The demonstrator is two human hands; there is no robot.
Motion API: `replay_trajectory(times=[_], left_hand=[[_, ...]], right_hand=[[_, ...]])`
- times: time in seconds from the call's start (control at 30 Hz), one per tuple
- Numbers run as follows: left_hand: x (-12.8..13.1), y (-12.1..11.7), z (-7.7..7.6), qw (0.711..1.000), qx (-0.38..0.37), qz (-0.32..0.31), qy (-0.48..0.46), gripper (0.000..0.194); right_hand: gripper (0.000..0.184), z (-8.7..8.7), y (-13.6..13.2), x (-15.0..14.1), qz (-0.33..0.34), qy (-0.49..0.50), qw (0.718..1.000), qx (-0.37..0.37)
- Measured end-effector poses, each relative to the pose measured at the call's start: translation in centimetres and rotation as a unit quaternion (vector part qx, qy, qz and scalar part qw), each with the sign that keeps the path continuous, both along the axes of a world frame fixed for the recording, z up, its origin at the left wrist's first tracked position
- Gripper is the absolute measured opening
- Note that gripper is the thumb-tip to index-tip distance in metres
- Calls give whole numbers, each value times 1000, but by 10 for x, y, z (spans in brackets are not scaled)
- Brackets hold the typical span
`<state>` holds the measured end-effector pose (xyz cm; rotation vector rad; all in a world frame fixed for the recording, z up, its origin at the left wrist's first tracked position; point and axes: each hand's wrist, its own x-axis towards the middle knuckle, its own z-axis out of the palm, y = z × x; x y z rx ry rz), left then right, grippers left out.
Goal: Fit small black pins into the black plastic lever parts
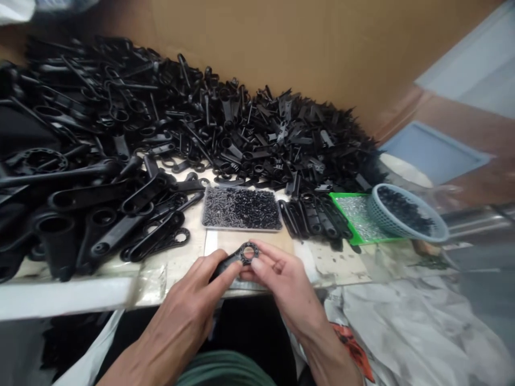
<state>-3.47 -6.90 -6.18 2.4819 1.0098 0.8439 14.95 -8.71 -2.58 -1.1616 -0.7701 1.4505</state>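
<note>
A black plastic handle with a ring end [229, 261] is held just above the front edge of the table. My left hand [197, 287] is closed around its long body, thumb along the top. The fingers of my right hand [281, 273] pinch the ring, which faces up and shows notches around its inner rim. Whether a small part sits between the right fingertips is hidden. Straight ahead of both hands lies a clear tray [243, 229] filled with small dark and greyish pieces.
Loose black plastic parts [193, 118] form a big heap along the back. More black handles [132, 214] lie at left; several sit in a row [317, 217] right of the clear tray. A green tray [354, 238] of shiny pieces touches a blue basket [408, 230]. White sacking [410, 316] lies front right.
</note>
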Motion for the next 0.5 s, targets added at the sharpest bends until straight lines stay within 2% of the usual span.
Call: replay_trajectory(times=[0.2, 0.5], left_hand=[[0, 0, -2, 1000, 2, 7, 12, 75], [0, 1, -4, 999, 38, 5, 21, 74]], right_hand=[[42, 0, 1, -1, 6, -6, 1000, 3], [41, 4, 1, 1, 19, -46, 998, 26]])
